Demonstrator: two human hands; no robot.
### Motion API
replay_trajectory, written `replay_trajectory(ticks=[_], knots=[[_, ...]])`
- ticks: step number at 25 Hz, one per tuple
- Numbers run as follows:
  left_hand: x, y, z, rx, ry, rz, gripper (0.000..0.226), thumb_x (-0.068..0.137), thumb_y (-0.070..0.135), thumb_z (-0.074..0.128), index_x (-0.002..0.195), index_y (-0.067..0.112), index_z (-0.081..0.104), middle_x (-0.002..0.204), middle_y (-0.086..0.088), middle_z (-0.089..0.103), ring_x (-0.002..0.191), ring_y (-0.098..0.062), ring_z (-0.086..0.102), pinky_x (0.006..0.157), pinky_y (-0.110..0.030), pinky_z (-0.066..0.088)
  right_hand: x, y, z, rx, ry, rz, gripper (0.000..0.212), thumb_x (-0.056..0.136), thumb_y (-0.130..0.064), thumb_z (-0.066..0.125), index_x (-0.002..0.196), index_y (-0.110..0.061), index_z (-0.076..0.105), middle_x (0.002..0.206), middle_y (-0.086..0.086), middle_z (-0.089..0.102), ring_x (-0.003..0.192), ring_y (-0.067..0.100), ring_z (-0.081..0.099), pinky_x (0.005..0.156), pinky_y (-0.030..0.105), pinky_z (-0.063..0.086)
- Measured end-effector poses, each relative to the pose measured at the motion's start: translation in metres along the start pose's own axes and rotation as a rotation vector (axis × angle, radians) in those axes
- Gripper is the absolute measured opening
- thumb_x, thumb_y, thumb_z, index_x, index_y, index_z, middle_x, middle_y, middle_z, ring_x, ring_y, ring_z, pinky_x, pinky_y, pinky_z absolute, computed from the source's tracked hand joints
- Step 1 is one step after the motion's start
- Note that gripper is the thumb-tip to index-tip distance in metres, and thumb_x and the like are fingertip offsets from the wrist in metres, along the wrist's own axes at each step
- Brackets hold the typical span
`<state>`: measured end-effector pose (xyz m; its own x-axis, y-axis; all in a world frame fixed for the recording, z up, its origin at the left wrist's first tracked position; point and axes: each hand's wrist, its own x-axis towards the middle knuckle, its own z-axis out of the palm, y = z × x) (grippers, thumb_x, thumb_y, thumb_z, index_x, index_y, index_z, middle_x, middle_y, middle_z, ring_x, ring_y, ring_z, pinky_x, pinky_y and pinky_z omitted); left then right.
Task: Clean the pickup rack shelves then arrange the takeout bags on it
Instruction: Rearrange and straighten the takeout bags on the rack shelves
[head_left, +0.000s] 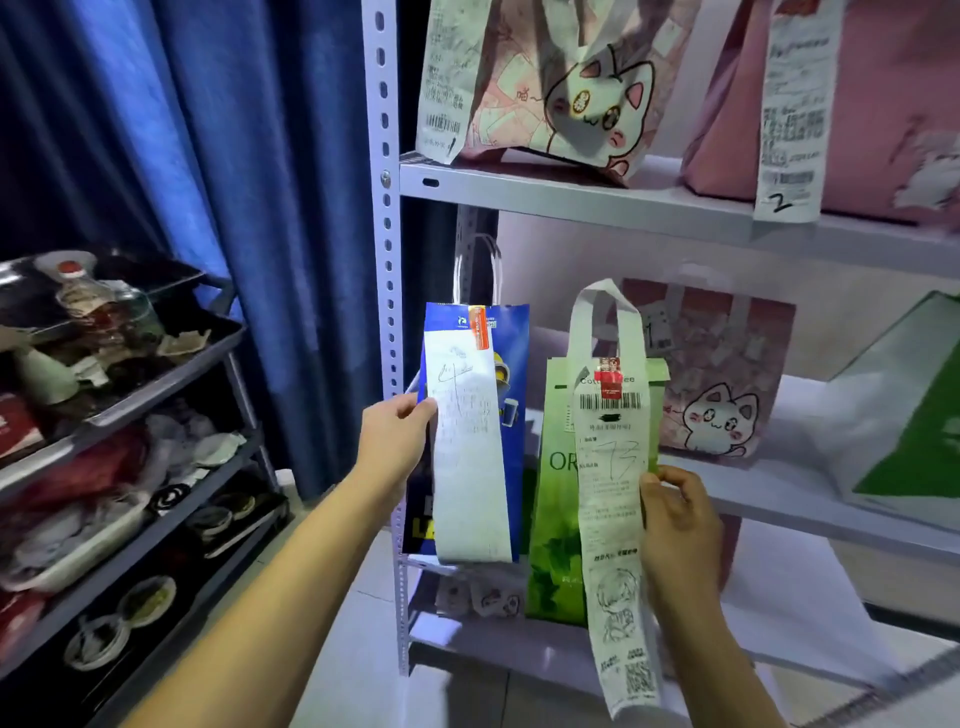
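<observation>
Two bags (514, 364), gripped by hands (397, 436).

Middle shelf (737, 499): seemingly bare beside pink bag (722, 374)

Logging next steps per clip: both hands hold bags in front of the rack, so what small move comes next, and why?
Probably set the blue bag down on the middle shelf. The left hand pinches its edge at shelf height, the right hand grips the green bag beside it, and the cat bag already stands farther back.

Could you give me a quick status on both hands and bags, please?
Left hand holds blue bag. Right hand pinches green bag's receipt. Nothing blocking.
</observation>
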<state>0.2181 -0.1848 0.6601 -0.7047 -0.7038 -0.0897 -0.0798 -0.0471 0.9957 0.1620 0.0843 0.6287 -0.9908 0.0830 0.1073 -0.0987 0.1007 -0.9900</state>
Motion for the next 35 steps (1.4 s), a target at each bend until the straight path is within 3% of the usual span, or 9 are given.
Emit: replay_trajectory(ticks=[3, 7, 12, 16, 19, 22, 27, 30, 35], knots=[[0.024, 0.029, 0.022, -0.025, -0.013, -0.020, 0.027, 0.096, 0.017, 0.057, 0.088, -0.008, 0.062, 0.086, -0.006, 0.072, 0.063, -0.021, 0.058, 0.057, -0.032, 0.044, -0.008, 0.008, -0.018, 0.005, 0.010, 0.027, 0.008, 0.101, -0.023, 0.059, 0.095, -0.025, 0.064, 0.087, -0.015, 0.077, 0.070, 0.004, 0.073, 0.048, 0.013, 0.051], [0.056, 0.061, 0.052, -0.065, -0.084, 0.043, 0.014, 0.094, 0.012, 0.054, 0.082, 0.008, 0.058, 0.082, -0.012, 0.052, 0.073, -0.026, 0.043, 0.063, -0.039, 0.036, -0.011, 0.013, -0.032, -0.038, 0.041, 0.039, 0.007, 0.100, -0.023, 0.059, 0.095, -0.024, 0.064, 0.085, -0.017, 0.076, 0.069, 0.002, 0.072, 0.048, 0.013, 0.051], [0.093, 0.049, 0.082, -0.051, -0.068, 0.062, 0.015, 0.097, 0.012, 0.051, 0.097, 0.003, 0.063, 0.085, -0.010, 0.055, 0.075, -0.022, 0.044, 0.064, -0.036, 0.038, -0.011, 0.025, -0.041, -0.055, 0.054, 0.064, 0.007, 0.098, -0.023, 0.063, 0.092, -0.026, 0.063, 0.083, -0.012, 0.077, 0.071, 0.010, 0.073, 0.066, 0.034, 0.055], [0.112, 0.029, 0.102, -0.072, 0.000, 0.086, 0.017, 0.095, 0.007, 0.050, 0.079, 0.012, 0.051, 0.062, -0.002, 0.038, 0.047, -0.009, 0.032, 0.047, -0.024, 0.023, -0.008, 0.034, -0.042, -0.030, 0.063, 0.125, 0.009, 0.096, -0.020, 0.065, 0.089, -0.025, 0.065, 0.089, -0.001, 0.078, 0.085, 0.024, 0.073, 0.073, 0.039, 0.058], [0.130, 0.032, 0.112, -0.097, 0.061, 0.091, 0.011, 0.098, 0.010, 0.053, 0.103, 0.008, 0.062, 0.073, -0.005, 0.056, 0.058, -0.010, 0.050, 0.052, -0.024, 0.040, 0.000, 0.031, -0.040, -0.042, 0.062, 0.151, 0.012, 0.098, -0.020, 0.064, 0.087, -0.026, 0.065, 0.084, -0.006, 0.078, 0.086, 0.027, 0.073, 0.079, 0.046, 0.059], [0.153, 0.029, 0.118, -0.067, 0.077, 0.034, 0.030, 0.099, 0.014, 0.054, 0.128, 0.008, 0.059, 0.111, -0.018, 0.068, 0.087, -0.022, 0.055, 0.082, -0.039, 0.053, 0.007, 0.028, -0.036, -0.077, 0.049, 0.122, 0.010, 0.099, -0.026, 0.062, 0.089, -0.029, 0.064, 0.083, -0.005, 0.076, 0.085, 0.026, 0.072, 0.079, 0.051, 0.059], [0.173, 0.034, 0.127, -0.052, 0.029, 0.146, 0.020, 0.098, 0.008, 0.052, 0.114, 0.009, 0.064, 0.102, -0.006, 0.063, 0.090, -0.023, 0.058, 0.078, -0.026, 0.048, 0.017, 0.026, -0.024, -0.013, -0.006, 0.144, 0.007, 0.100, -0.022, 0.060, 0.094, -0.023, 0.063, 0.086, -0.013, 0.078, 0.075, 0.015, 0.075, 0.064, 0.034, 0.059], [0.175, 0.021, 0.131, 0.018, -0.016, 0.149, 0.016, 0.097, 0.002, 0.048, 0.105, 0.001, 0.062, 0.097, -0.023, 0.063, 0.079, -0.038, 0.057, 0.073, -0.040, 0.052, 0.020, 0.025, -0.015, 0.017, -0.021, 0.127, 0.007, 0.099, -0.020, 0.060, 0.094, -0.022, 0.064, 0.085, -0.015, 0.078, 0.074, 0.007, 0.074, 0.056, 0.017, 0.053], [0.168, 0.018, 0.126, 0.019, -0.052, 0.205, 0.020, 0.097, 0.001, 0.049, 0.106, 0.014, 0.062, 0.100, -0.009, 0.066, 0.085, -0.026, 0.060, 0.077, -0.034, 0.051, 0.027, 0.016, 0.000, 0.066, -0.023, 0.105, 0.005, 0.099, -0.018, 0.061, 0.097, -0.020, 0.066, 0.092, -0.008, 0.079, 0.085, 0.015, 0.076, 0.074, 0.036, 0.058]])
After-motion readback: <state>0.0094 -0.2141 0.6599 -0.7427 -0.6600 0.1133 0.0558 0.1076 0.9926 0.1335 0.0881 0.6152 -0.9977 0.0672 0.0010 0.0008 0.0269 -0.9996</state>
